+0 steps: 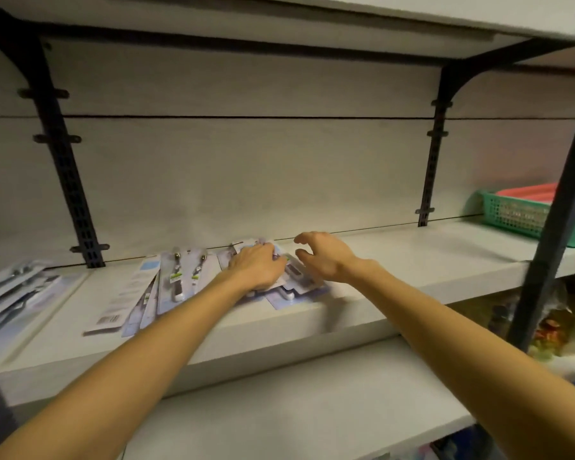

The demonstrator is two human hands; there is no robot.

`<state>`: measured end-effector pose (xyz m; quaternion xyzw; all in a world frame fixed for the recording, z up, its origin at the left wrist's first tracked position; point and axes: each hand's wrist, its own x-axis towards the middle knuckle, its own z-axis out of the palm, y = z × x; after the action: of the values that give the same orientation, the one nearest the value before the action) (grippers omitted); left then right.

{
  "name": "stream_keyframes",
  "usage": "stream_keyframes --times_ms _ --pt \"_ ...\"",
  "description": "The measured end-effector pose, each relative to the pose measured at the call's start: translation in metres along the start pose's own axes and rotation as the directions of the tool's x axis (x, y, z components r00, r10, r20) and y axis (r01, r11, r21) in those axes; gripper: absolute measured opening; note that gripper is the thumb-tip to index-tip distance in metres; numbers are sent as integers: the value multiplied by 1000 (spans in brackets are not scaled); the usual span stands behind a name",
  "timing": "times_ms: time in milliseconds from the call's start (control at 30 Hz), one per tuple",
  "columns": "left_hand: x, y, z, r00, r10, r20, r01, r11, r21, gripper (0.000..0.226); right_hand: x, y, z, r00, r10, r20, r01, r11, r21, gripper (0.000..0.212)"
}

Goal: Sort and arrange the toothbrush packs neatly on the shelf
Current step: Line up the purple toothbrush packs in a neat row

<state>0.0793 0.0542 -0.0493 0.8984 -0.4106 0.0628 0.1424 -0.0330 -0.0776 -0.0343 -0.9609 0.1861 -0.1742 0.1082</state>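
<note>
Toothbrush packs lie flat in three groups on the white shelf [395, 260]. A loose middle pile [292, 287] sits under my hands. My left hand [258, 267] rests on top of this pile, fingers curled over the packs' far edge. My right hand [322, 257] hovers just right of it, fingers bent and spread, holding nothing. A fanned stack of packs [166, 287] lies to the left, some face down. More packs [10, 293] lie at the far left edge, blurred.
A green mesh basket [518, 215] with a red one nested inside stands at the far right of the shelf. Black brackets [67, 167] and a dark upright post [558, 200] frame the bay. Another shelf board runs overhead, and lower shelves hold colourful goods.
</note>
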Motion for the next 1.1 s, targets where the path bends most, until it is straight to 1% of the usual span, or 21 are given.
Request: stream_keyframes --times_ms 100,167,233,333,400,467,533,600,667,700,767,867,933,1000,1100 --pt "12 3 1 997 15 -76 -16 1000 -9 30 26 13 6 999 -24 30 23 999 44 45" --pt "19 4 2 993 27 -113 -33 998 -51 25 42 20 11 997 -43 65 38 996 79 47" --pt "26 5 6 991 44 -127 -59 992 -114 26 57 28 17 993 -61 103 49 993 109 49" --pt "36 7 10 989 50 -141 -70 987 -142 29 76 44 20 984 -87 157 62 986 158 54" --pt "46 8 11 982 -3 -186 -32 982 -187 28 88 57 16 979 -114 168 82 979 185 51" --pt "59 10 13 971 -87 -224 36 974 -223 26 96 74 12 976 -132 173 97 976 196 50" --pt "73 13 19 964 -149 -220 105 974 -201 21 100 92 12 973 -137 186 94 970 226 49" --pt "83 18 25 960 -186 -212 154 975 -157 18 101 109 12 970 -151 190 83 943 323 42" --pt "90 23 31 956 -202 -214 179 976 -123 22 102 118 13 963 -175 203 53 867 496 31" --pt "93 25 33 955 -206 -214 187 977 -107 25 104 119 13 962 -183 203 43 834 550 28" --pt "98 29 34 956 -209 -203 194 977 -94 26 109 117 13 961 -195 195 61 839 541 32" --pt "105 37 30 968 -188 -166 172 979 -106 23 116 111 17 962 -205 182 114 904 413 57" --pt "107 44 28 972 -166 -165 152 984 -92 24 120 111 19 962 -209 173 140 929 343 64" --pt "108 48 28 974 -142 -179 134 989 -56 26 125 114 19 963 -204 178 134 930 342 62" --pt "111 49 27 967 -147 -210 133 988 -79 24 129 121 20 970 -172 174 82 899 430 50"
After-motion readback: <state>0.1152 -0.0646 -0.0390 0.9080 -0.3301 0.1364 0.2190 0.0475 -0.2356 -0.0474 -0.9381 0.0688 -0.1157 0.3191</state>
